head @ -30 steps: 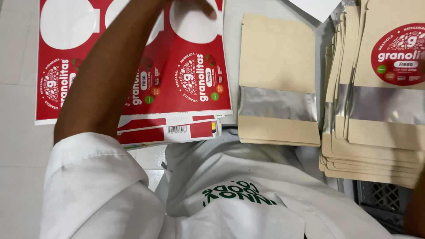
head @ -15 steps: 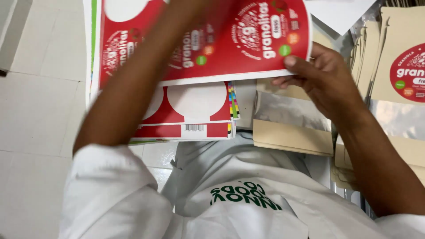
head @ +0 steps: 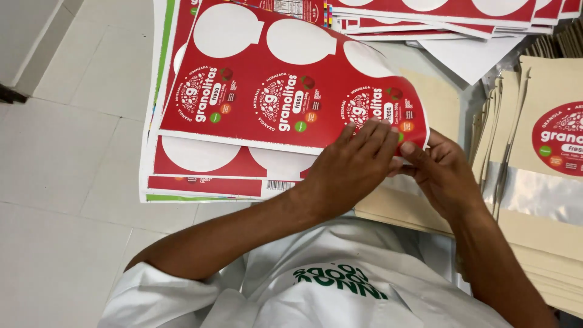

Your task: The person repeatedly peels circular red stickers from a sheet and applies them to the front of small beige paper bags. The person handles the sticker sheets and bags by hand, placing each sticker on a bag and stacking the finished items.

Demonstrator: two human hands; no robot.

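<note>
Both hands meet at the near right corner of a red sticker sheet (head: 285,85). Left hand (head: 352,167) lies flat-ish on that corner, fingers (head: 370,136) stretched over the last round label (head: 379,109), only partly curled – pressing the sheet rather than closed round it. Right hand (head: 440,173) sits just right of it, touching it; its fingertips pinch at the sheet's edge by that label, fingers bent close together. Can't tell whether the label itself is gripped or just the sheet corner.

The sheet tilts up off a stack of like sheets (head: 200,176) to the left of the hands, w/ white round cut-outs showing where labels are gone. Beyond the hands, more red sheets (head: 437,12) fan out.

Under the right hand lies a tan pouch (head: 440,103) with a clear window. Right of that hand stands a row of pouches (head: 534,206) – the front one bears a red round label. Below the hands is a white coat (head: 316,291).
</note>
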